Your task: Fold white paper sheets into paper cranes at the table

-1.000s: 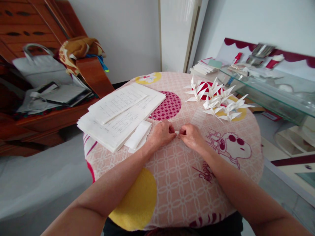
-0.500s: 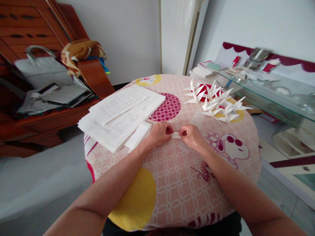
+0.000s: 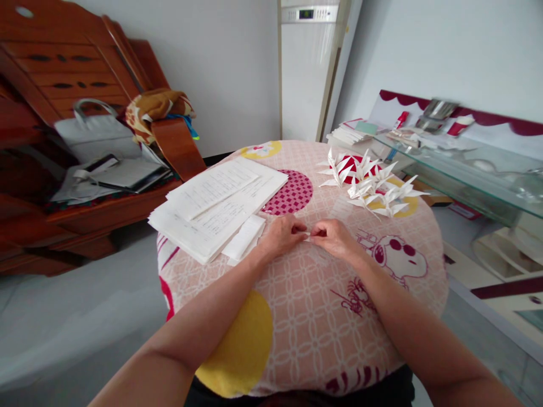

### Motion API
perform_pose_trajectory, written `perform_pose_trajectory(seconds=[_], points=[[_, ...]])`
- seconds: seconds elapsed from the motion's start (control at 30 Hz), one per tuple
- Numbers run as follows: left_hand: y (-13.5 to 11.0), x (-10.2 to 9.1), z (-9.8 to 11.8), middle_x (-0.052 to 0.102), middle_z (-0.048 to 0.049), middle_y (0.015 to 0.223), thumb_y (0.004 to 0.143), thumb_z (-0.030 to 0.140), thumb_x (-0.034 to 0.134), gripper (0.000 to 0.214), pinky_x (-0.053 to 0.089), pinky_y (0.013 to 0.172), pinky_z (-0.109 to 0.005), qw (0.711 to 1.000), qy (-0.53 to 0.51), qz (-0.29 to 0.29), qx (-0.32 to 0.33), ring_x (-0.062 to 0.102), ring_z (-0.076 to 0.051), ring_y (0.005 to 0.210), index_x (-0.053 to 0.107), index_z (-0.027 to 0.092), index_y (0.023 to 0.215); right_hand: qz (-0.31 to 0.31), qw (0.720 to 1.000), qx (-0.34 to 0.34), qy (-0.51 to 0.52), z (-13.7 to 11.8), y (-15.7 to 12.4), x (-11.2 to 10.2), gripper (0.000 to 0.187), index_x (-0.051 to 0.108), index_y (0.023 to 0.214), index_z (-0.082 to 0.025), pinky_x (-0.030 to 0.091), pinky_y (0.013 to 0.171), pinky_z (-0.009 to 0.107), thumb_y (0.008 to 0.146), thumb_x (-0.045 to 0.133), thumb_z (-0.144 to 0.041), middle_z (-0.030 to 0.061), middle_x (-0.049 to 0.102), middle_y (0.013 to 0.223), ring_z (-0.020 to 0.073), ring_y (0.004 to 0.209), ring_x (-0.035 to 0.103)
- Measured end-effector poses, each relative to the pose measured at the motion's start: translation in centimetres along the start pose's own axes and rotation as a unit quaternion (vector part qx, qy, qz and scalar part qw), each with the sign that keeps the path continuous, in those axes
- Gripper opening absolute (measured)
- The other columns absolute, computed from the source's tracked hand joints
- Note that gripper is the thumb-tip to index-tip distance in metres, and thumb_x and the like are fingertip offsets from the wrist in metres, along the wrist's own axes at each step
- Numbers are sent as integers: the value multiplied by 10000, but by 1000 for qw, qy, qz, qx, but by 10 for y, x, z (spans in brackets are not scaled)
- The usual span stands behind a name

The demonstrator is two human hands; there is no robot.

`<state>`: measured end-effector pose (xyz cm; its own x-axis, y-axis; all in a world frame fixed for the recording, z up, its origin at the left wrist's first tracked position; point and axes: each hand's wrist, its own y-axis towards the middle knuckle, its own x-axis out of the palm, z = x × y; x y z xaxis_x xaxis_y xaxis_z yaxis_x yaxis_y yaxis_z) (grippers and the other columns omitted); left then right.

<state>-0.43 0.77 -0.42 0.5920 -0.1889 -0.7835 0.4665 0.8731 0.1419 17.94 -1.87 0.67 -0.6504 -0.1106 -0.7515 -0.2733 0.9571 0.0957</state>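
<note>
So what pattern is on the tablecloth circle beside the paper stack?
The circle is checked, dark magenta on pink, as the head view shows.

Pale, plain walls (image 3: 237,73) met behind a tall white cabinet (image 3: 302,85), which had a small dark display near its top. On the left stood a reddish-brown wooden seat (image 3: 80,68) with a panelled, carved back and a broad, sloping armrest (image 3: 176,144). Along the right-hand wall ran a glass-topped unit (image 3: 479,169), edged behind by a dark red scalloped trim (image 3: 481,112). The round bench wore a pink patterned cloth (image 3: 305,316). Soft light left a pale sheen on the smooth grey floor (image 3: 85,328).
</note>
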Motion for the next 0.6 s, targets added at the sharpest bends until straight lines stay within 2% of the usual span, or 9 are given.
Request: perform_pose_trajectory(seconds=[0.17,0.33,0.47,0.6], points=[[2,1,2,722,-34,848,772,158,649,167,469,749,-260,1000,18,5,12,636,-166,790,767,184,888,26,996,37,-74,-5,1,6,59,701,750,-153,431,678,266,726,726,-105,50,716,762,172,723,635],[1,1,7,719,-36,899,754,130,655,146,478,808,-277,1000,29,0,8,648,-180,864,718,185,874,43,991,20,-129,-7,0,8,115,717,852,-150,440,739,302,739,729,-141,90,727,885,209,817,639],[-2,-3,12,730,-20,889,759,122,639,161,479,804,-281,1000,4,-12,-2,657,-176,853,690,193,894,25,997,26,-67,-5,0,4,86,717,824,-158,435,709,283,739,712,-143,53,732,819,187,765,635],[-4,-3,10,727,-9,841,740,143,659,127,480,736,-264,996,-83,16,-17,654,-162,788,676,184,859,31,997,26,65,5,3,5,131,719,818,-159,454,699,276,688,731,-174,29,737,804,182,749,648]])
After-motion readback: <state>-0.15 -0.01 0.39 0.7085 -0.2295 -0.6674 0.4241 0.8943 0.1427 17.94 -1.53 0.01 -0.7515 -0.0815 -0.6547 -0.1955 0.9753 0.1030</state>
